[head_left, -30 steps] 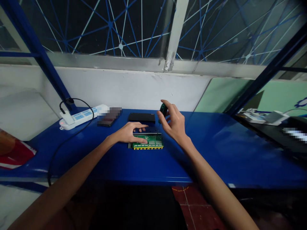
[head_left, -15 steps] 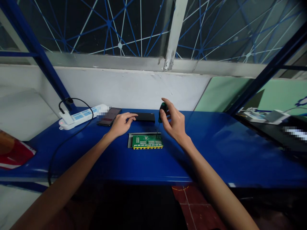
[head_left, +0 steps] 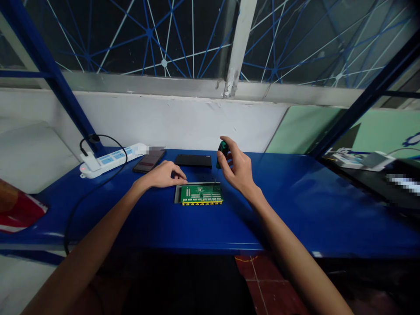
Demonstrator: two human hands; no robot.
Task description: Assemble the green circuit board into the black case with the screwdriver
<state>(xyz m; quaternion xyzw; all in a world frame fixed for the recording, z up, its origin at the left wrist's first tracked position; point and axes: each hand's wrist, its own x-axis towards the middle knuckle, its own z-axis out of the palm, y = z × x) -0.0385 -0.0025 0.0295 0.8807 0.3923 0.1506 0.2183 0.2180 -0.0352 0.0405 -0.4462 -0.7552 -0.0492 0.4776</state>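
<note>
A green circuit board [head_left: 197,192] with yellow connectors along its near edge lies in a shallow metal housing [head_left: 177,194] on the blue table. Upright over the board's right end stands a green-handled screwdriver [head_left: 222,151], gripped in my right hand [head_left: 239,168]; its tip meets the board's far right area. My left hand [head_left: 166,174] rests at the housing's far left corner, fingers bent and apart, holding nothing. Behind the board lies a flat black case [head_left: 193,160].
On the left are a phone [head_left: 149,160], a white power strip [head_left: 111,161] with a black cable [head_left: 126,153], and a red object [head_left: 21,208]. A white device [head_left: 374,160] sits at the far right. Blue posts rise on both sides.
My left hand has moved from the black case toward me, down to the housing's left corner. My right hand and the screwdriver have hardly moved.
</note>
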